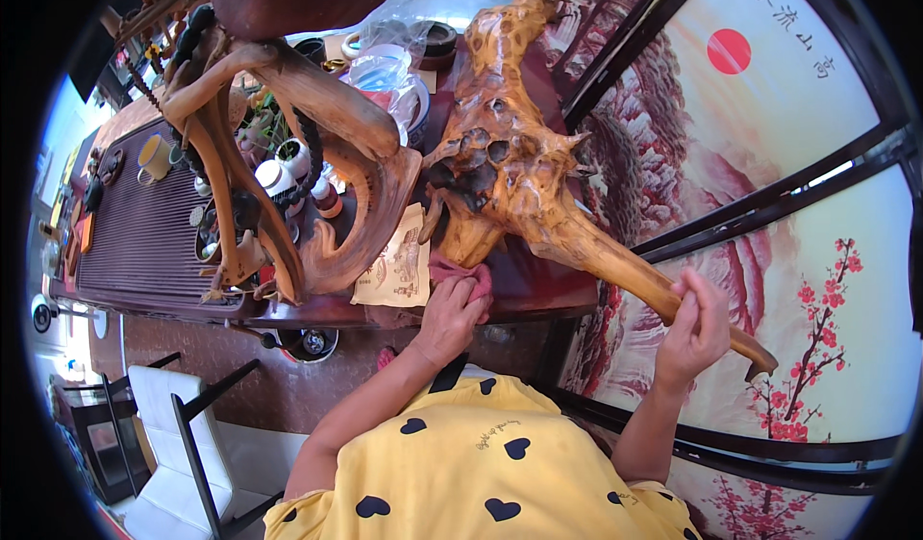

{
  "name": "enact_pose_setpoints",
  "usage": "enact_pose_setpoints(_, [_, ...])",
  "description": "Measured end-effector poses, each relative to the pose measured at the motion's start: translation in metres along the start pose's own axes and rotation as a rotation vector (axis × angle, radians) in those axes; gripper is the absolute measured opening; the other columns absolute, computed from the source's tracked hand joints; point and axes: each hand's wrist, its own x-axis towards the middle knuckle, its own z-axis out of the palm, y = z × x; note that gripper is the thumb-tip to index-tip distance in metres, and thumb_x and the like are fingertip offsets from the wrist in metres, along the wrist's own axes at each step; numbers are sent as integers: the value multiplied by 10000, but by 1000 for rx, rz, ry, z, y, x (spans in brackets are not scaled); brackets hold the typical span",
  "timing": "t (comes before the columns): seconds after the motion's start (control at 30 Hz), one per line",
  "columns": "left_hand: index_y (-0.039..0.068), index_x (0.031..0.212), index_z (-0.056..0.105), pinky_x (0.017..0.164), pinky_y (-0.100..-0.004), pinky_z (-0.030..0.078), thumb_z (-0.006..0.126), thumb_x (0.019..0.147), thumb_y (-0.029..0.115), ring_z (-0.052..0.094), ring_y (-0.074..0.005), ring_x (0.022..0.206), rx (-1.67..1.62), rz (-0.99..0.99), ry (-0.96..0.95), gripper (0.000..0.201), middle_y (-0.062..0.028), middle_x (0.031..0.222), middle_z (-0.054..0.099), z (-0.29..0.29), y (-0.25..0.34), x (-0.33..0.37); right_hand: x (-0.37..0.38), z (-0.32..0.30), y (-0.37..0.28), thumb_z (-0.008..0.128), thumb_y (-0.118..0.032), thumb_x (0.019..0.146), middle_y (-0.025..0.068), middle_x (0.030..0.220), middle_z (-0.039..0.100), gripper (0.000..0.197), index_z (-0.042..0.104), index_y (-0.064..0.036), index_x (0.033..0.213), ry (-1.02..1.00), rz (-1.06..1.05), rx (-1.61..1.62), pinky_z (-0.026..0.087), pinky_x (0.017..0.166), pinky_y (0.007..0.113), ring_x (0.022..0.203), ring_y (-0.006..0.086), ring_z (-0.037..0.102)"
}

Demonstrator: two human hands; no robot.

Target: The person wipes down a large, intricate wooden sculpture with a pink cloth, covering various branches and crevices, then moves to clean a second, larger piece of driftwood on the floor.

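now my right hand [694, 326] wraps closed around the smooth tapering limb of the knotty, glossy amber root-wood carving [510, 170] on the dark table [538, 285]; my left hand [450, 311] presses a crumpled pink cloth [463, 273] at its base, beside a beige printed card [396, 263].

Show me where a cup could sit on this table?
The slatted tea tray has bare room below the yellow cup. A strip of table edge beside the left hand and pink cloth is free. Around the root carvings it's crowded.
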Motion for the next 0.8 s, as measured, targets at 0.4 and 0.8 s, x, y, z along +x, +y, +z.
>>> enact_pose_setpoints(0.4, [11, 1008, 661, 978, -456, 485, 726, 680, 67, 543, -387, 1177, 74, 29, 60, 339, -196, 1237, 567, -13, -19, 15, -5, 14, 38, 623, -27, 871, 108, 984, 674, 203, 686, -56, 1062, -197, 7, -347, 482, 813, 405, 911, 300, 645])
enact_pose_setpoints(0.8, [12, 972, 684, 952, -423, 508, 737, 661, 98, 574, -369, 1119, -72, 337, 275, 328, -195, 1218, 576, -2, 46, 81, -1, 24, 32, 618, -108, 899, 64, 896, 691, 156, 689, -99, 1037, -209, 49, -456, 507, 732, 384, 816, 267, 662])
